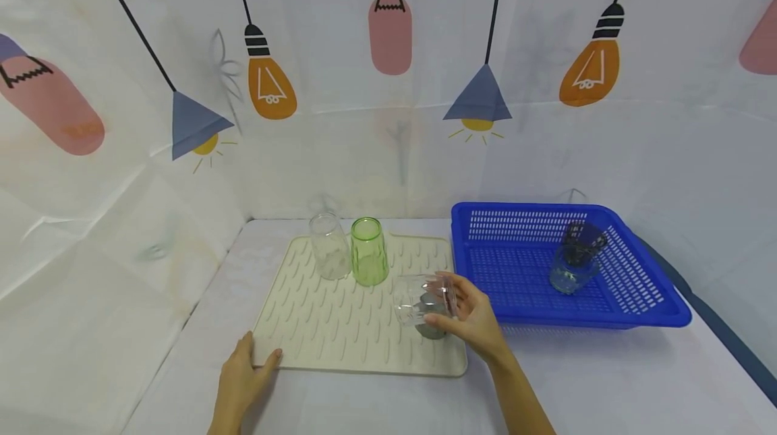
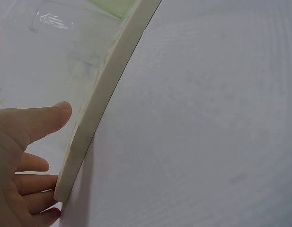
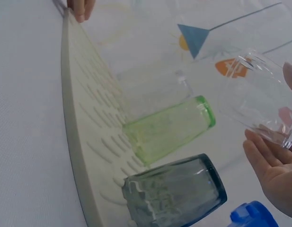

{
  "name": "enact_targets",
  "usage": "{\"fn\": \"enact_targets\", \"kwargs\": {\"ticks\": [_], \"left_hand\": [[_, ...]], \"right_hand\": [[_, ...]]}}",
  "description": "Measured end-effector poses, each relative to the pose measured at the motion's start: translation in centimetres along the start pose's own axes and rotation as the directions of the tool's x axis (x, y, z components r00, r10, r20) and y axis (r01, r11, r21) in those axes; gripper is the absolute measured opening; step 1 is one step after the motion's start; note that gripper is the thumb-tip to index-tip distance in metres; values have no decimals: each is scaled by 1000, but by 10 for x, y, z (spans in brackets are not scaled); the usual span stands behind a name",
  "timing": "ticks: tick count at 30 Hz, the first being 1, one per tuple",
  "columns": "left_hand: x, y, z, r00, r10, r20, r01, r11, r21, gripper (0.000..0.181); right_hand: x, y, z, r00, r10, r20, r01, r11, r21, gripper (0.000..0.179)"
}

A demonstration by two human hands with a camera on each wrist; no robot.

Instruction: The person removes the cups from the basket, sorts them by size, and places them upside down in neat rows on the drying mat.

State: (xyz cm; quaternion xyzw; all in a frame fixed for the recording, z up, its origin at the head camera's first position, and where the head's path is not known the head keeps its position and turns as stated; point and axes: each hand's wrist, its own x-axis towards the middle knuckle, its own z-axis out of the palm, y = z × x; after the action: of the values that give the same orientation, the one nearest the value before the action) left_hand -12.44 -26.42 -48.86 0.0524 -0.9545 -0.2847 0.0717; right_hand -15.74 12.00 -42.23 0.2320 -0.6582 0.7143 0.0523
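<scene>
My right hand (image 1: 476,317) grips a clear drinking glass (image 1: 413,297) by one end, tilted on its side above the mat. Below it a grey-tinted glass (image 3: 172,191) stands on the cream ridged drying mat (image 1: 340,334), partly hidden in the head view. A green glass (image 1: 369,256) and another clear glass (image 1: 330,253) stand side by side toward the back of the mat. At the mat's front left corner, my left hand (image 1: 239,374) touches the edges with its thumb and fingers extended.
Right of the mat is a blue plastic basket (image 1: 577,319) with slotted walls. Inside it, at the right, are a bluish glass (image 1: 567,278) and a dark item (image 1: 579,246) of unclear kind. Behind the white table (image 1: 340,408) hangs a lamp-printed sheet (image 1: 340,165).
</scene>
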Motion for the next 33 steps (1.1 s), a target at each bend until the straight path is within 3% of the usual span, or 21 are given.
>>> {"fn": "enact_targets", "kwargs": {"ticks": [12,17,24,29,33], "left_hand": [[9,-16,5,997,-67,42,70,996,-56,80],[10,-18,8,1000,-25,15,26,998,-63,81],[10,-21,12,999,37,-36,-39,998,-49,82],[9,-19,11,999,27,-28,-29,998,-57,84],[8,-19,12,1000,15,-25,-17,998,-59,84]], "right_hand": [[5,3,3,1000,6,-20,-8,992,-122,66],[7,4,3,999,18,-33,-25,977,-213,65],[11,6,8,998,46,-53,-62,931,-360,68],[14,7,12,997,63,-46,-76,916,-393,75],[16,11,13,999,31,-24,-39,882,-470,76]]}}
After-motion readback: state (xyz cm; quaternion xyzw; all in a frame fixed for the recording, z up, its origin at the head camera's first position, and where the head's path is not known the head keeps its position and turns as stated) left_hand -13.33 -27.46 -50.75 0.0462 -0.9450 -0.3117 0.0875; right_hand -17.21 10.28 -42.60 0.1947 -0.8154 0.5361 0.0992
